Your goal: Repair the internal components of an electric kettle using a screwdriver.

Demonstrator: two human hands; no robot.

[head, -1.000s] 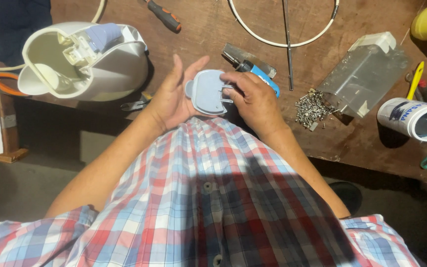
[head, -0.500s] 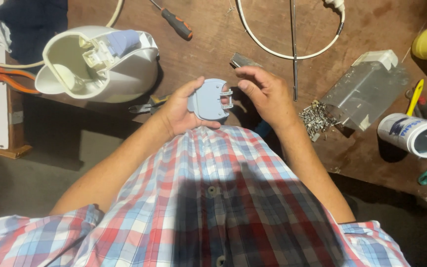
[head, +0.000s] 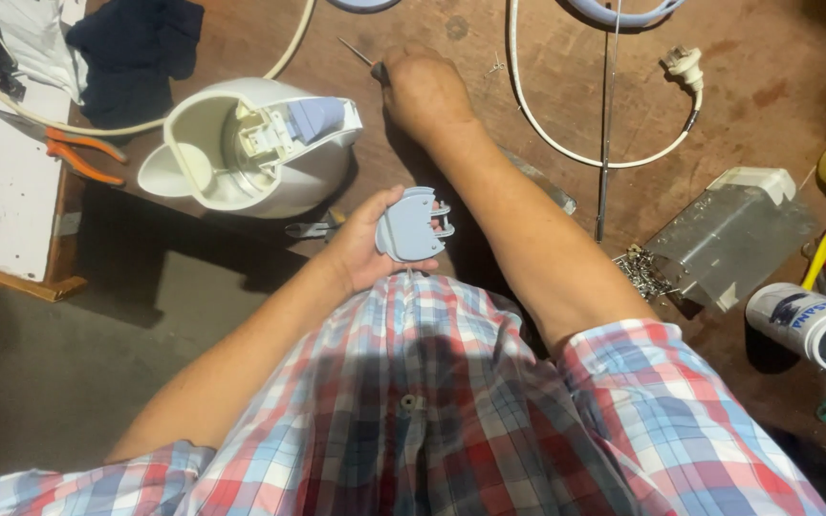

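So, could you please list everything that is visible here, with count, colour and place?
Plastic kettle lying on its side: 1, white, table left.
Flat plastic kettle part: 1, pale blue-grey, in left hand.
Screwdriver: 1, thin metal shaft, under right hand.
Pliers: 1, orange handles, far left.
Power cord with plug: 1, white, table top right.
Dark cloth: 1, navy, top left.
Flat metal plate: 1, grey, right.
Small screws pile: 1, silver, beside plate.
Cylindrical container: 1, white, right edge.
Wooden table: 1, brown.
Left hand: holds the part.
Right hand: on the screwdriver.
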